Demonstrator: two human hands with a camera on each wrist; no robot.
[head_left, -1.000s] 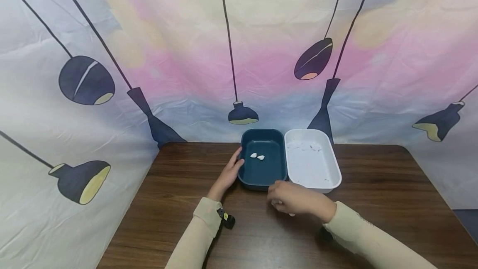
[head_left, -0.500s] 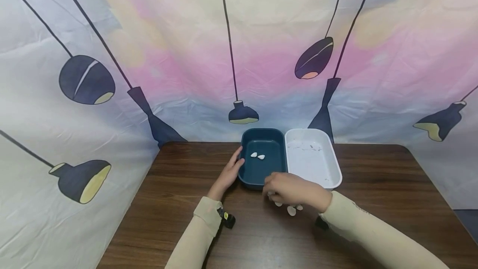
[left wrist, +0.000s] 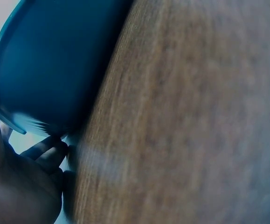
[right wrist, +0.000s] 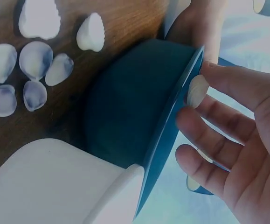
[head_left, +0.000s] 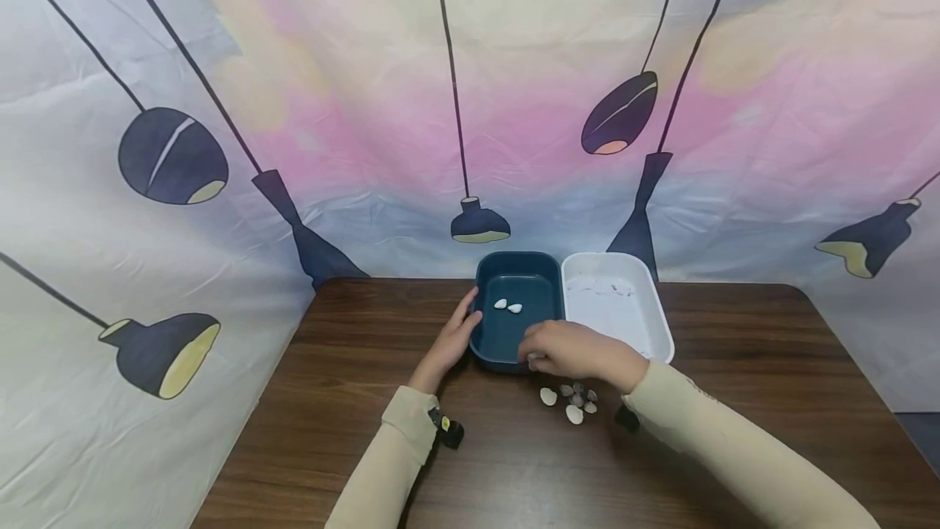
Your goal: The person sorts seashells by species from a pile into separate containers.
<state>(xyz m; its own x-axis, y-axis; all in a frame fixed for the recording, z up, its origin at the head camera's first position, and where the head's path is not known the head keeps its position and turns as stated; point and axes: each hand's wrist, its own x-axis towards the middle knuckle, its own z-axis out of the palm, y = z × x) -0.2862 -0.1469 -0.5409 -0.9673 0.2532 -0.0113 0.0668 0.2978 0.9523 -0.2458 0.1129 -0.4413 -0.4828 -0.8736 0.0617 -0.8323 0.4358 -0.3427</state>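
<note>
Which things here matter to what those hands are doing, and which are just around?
Seemingly in use: right hand, shell it pinches, left hand, teal dish, two shells inside, loose shells on table.

Probably just around: white dish, lamp-print cloth.

I can read no text, brand or number in any of my three views. Toward four o'clock in the head view, the right sleeve (head_left: 742, 441) bears a dark row of marks near its cuff, too small to make out; near six o'clock, the black wrist device (head_left: 451, 434) shows an illegible yellow patch (head_left: 445, 423).
</note>
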